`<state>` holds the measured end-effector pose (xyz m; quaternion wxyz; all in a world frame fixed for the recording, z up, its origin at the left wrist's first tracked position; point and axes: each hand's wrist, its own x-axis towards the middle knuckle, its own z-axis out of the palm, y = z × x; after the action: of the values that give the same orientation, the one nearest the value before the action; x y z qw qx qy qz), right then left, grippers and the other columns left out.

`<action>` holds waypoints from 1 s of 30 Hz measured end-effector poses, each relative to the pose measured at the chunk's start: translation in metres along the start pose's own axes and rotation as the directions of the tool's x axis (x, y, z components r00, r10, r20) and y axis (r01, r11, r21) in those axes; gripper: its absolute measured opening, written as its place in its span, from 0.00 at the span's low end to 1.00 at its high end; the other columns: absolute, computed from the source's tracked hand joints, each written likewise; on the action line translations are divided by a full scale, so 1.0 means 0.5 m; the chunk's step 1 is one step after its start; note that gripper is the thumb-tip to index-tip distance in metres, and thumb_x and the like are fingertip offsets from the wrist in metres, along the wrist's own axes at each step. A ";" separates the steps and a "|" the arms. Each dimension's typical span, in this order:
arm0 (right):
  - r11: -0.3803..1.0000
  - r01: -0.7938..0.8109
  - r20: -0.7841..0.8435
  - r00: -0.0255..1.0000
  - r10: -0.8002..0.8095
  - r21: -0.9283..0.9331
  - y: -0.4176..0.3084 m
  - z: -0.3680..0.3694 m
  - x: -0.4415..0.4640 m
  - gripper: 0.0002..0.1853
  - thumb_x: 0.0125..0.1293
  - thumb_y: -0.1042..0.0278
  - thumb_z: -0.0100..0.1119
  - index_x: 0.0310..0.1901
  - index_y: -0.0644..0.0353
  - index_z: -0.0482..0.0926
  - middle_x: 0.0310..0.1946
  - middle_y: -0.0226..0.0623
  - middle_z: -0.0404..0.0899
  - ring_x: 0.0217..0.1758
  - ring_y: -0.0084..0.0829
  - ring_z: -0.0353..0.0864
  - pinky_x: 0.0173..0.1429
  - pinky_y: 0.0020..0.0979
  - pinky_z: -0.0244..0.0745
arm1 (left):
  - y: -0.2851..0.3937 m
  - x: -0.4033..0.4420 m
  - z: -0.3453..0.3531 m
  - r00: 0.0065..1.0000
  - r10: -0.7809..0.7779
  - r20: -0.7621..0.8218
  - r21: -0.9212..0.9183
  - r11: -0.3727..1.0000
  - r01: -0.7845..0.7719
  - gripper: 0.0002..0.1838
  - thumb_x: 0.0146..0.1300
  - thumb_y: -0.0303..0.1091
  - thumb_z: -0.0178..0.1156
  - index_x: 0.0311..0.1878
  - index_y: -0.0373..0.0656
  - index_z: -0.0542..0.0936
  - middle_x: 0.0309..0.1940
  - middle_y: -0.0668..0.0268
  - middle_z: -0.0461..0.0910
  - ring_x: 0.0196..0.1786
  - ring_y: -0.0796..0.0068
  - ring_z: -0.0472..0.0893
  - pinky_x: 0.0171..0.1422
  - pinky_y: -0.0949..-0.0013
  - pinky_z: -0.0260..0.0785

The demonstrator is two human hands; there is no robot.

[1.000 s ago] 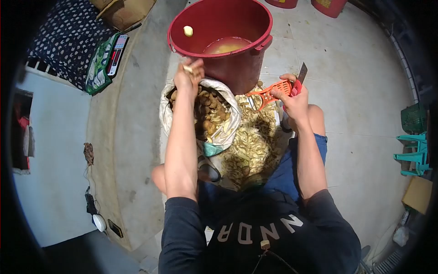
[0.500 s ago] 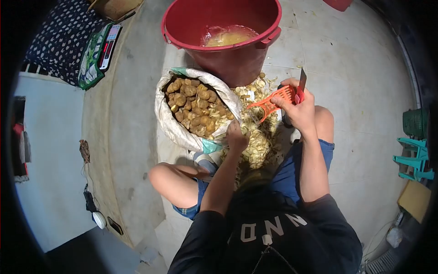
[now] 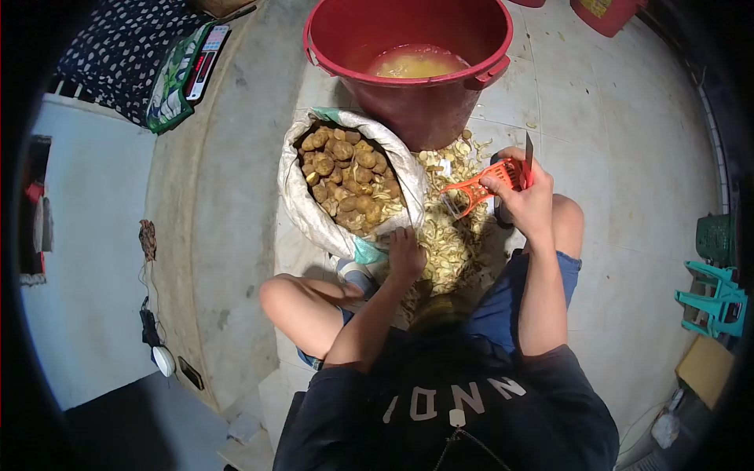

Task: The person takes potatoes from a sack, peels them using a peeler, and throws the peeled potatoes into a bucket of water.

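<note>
An orange peeler (image 3: 471,191) and a knife (image 3: 528,153) with a red handle are both in my right hand (image 3: 528,206), its fingers closed around them. The knife's dark blade points up and away from me. My left hand (image 3: 406,255) is at the near right rim of a white woven sack (image 3: 302,216), back of the hand up. Its fingers curl over the rim and seem to grip it; the fingertips are partly hidden. Brown unpeeled potatoes (image 3: 343,169) fill the sack's mouth, with peelings among them. A heap of peelings (image 3: 448,251) lies between my legs.
A large red tub (image 3: 408,110) with yellowish liquid stands beyond the sack. Another red container (image 3: 605,16) is at the far right. Teal plastic stools (image 3: 711,298) and a green basket (image 3: 713,238) stand at the right edge. A scale (image 3: 206,63) sits at upper left.
The view has shifted, so the tub and sack appear farther right. My left hand has moved slightly nearer to me along the sack's rim. My right hand still holds the peeler and knife.
</note>
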<state>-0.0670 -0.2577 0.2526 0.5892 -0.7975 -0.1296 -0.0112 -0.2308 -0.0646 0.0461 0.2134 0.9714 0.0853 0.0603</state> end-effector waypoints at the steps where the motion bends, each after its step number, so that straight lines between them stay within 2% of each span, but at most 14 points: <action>1: 1.000 0.003 -0.011 1.000 -0.003 0.012 0.000 0.000 0.002 0.21 0.52 0.69 0.76 0.45 0.65 0.79 0.27 0.32 0.81 0.30 0.18 0.76 0.37 0.24 0.74 | 0.012 0.009 -0.022 0.994 -0.064 0.086 -0.046 0.997 0.068 0.25 0.51 0.34 0.65 0.52 0.34 0.72 0.44 0.50 0.74 0.50 0.46 0.72 0.56 0.47 0.65; 3: 1.000 0.023 -0.020 1.000 -0.023 0.002 0.002 -0.003 0.002 0.20 0.52 0.69 0.76 0.45 0.65 0.79 0.27 0.32 0.81 0.30 0.18 0.76 0.37 0.24 0.74 | 0.011 0.015 -0.043 0.976 -0.125 0.177 -0.084 0.986 0.141 0.23 0.49 0.32 0.67 0.49 0.36 0.74 0.44 0.52 0.74 0.51 0.47 0.72 0.57 0.45 0.65; 5: 0.999 0.040 -0.030 0.999 -0.041 -0.009 0.001 -0.006 0.003 0.20 0.52 0.69 0.76 0.45 0.65 0.79 0.26 0.33 0.81 0.30 0.19 0.76 0.37 0.24 0.74 | -0.012 0.018 -0.064 0.961 0.071 0.267 -0.013 0.997 -0.070 0.28 0.50 0.35 0.68 0.56 0.39 0.74 0.48 0.53 0.75 0.58 0.49 0.71 0.61 0.46 0.63; 7: 1.000 0.017 -0.025 1.000 -0.017 -0.018 -0.002 -0.011 0.002 0.20 0.52 0.70 0.76 0.45 0.65 0.79 0.26 0.33 0.81 0.30 0.19 0.76 0.37 0.24 0.74 | -0.096 0.059 -0.086 0.985 0.050 0.164 -0.170 0.985 -0.022 0.27 0.54 0.38 0.65 0.58 0.43 0.75 0.55 0.55 0.74 0.62 0.51 0.70 0.66 0.49 0.63; 9: 1.000 0.009 -0.015 1.000 -0.008 0.015 -0.001 -0.008 -0.001 0.20 0.52 0.70 0.76 0.45 0.65 0.79 0.26 0.33 0.81 0.30 0.19 0.76 0.37 0.24 0.74 | -0.136 0.146 -0.146 0.952 -0.190 0.242 0.250 0.960 0.128 0.30 0.54 0.40 0.65 0.61 0.43 0.74 0.61 0.54 0.71 0.65 0.51 0.69 0.69 0.51 0.61; 10: 0.999 0.009 -0.005 1.000 -0.009 0.052 -0.003 -0.006 0.000 0.20 0.52 0.70 0.76 0.45 0.65 0.79 0.26 0.34 0.82 0.30 0.19 0.77 0.38 0.24 0.74 | -0.168 0.157 -0.171 0.936 -0.243 0.253 0.331 0.931 0.152 0.31 0.54 0.40 0.64 0.62 0.42 0.73 0.62 0.53 0.70 0.65 0.51 0.68 0.69 0.52 0.61; 13: 1.000 0.024 -0.004 1.000 -0.024 -0.004 -0.005 -0.002 0.004 0.20 0.52 0.70 0.76 0.45 0.65 0.79 0.27 0.36 0.82 0.31 0.20 0.78 0.38 0.25 0.75 | -0.237 0.135 -0.214 0.876 -0.426 0.226 0.543 0.802 0.250 0.32 0.57 0.39 0.61 0.64 0.36 0.70 0.66 0.47 0.65 0.68 0.50 0.65 0.71 0.55 0.59; 17: 0.998 -0.011 0.007 1.000 0.012 -0.065 -0.003 0.001 0.006 0.20 0.52 0.70 0.76 0.45 0.65 0.79 0.28 0.37 0.83 0.31 0.20 0.79 0.39 0.26 0.76 | -0.233 0.073 -0.218 0.758 -0.614 0.220 0.626 0.685 0.372 0.31 0.62 0.40 0.54 0.65 0.30 0.69 0.70 0.45 0.60 0.71 0.49 0.61 0.73 0.57 0.55; 19: 0.995 -0.001 0.016 1.000 0.003 -0.098 -0.006 0.008 0.010 0.20 0.52 0.69 0.76 0.45 0.64 0.79 0.28 0.37 0.83 0.32 0.21 0.80 0.39 0.26 0.76 | -0.243 0.044 -0.217 0.788 -0.564 0.246 0.740 0.634 0.223 0.33 0.64 0.42 0.50 0.67 0.27 0.67 0.72 0.44 0.58 0.73 0.49 0.58 0.75 0.57 0.51; 21: 0.996 0.001 0.022 1.000 0.001 -0.085 0.001 0.011 0.013 0.20 0.52 0.69 0.76 0.45 0.64 0.79 0.28 0.37 0.83 0.31 0.22 0.80 0.39 0.26 0.76 | -0.263 0.020 -0.212 0.699 -0.632 0.333 0.766 0.614 0.190 0.32 0.67 0.41 0.44 0.68 0.27 0.64 0.73 0.44 0.54 0.75 0.49 0.54 0.77 0.57 0.45; 26: 0.996 -0.008 0.009 1.000 0.009 -0.093 -0.009 0.006 0.017 0.21 0.52 0.68 0.76 0.45 0.64 0.79 0.27 0.37 0.83 0.31 0.22 0.80 0.40 0.26 0.76 | -0.313 -0.034 -0.156 0.785 -0.567 0.248 0.886 0.461 0.053 0.31 0.70 0.39 0.36 0.70 0.27 0.63 0.76 0.45 0.49 0.78 0.47 0.45 0.79 0.52 0.34; 27: 0.995 0.001 0.014 1.000 0.000 -0.101 -0.009 0.005 0.016 0.21 0.51 0.68 0.76 0.45 0.64 0.79 0.28 0.37 0.83 0.32 0.22 0.81 0.40 0.26 0.76 | -0.302 -0.024 -0.162 0.786 -0.570 0.240 0.887 0.457 0.061 0.31 0.70 0.39 0.36 0.70 0.27 0.63 0.76 0.45 0.49 0.78 0.47 0.45 0.79 0.52 0.34; 29: 0.994 0.018 0.020 1.000 -0.016 -0.108 -0.011 0.001 0.018 0.21 0.51 0.68 0.76 0.45 0.65 0.79 0.28 0.37 0.84 0.32 0.22 0.81 0.40 0.26 0.76 | -0.264 0.013 -0.179 0.662 -0.666 0.344 0.874 0.485 0.033 0.30 0.70 0.39 0.38 0.71 0.30 0.62 0.75 0.46 0.52 0.78 0.45 0.46 0.78 0.49 0.33; 30: 0.994 0.022 0.019 1.000 -0.020 -0.105 -0.013 -0.001 0.016 0.21 0.52 0.69 0.76 0.45 0.65 0.79 0.28 0.37 0.84 0.32 0.22 0.81 0.40 0.26 0.76 | -0.262 0.026 -0.180 0.709 -0.631 0.315 0.835 0.539 0.109 0.29 0.67 0.40 0.45 0.69 0.36 0.67 0.72 0.47 0.58 0.75 0.46 0.54 0.76 0.47 0.42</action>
<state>-0.0605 -0.2547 0.2605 0.5449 -0.8261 -0.1425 -0.0167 -0.2504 0.0915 0.0728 -0.1966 0.8878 0.2484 -0.3337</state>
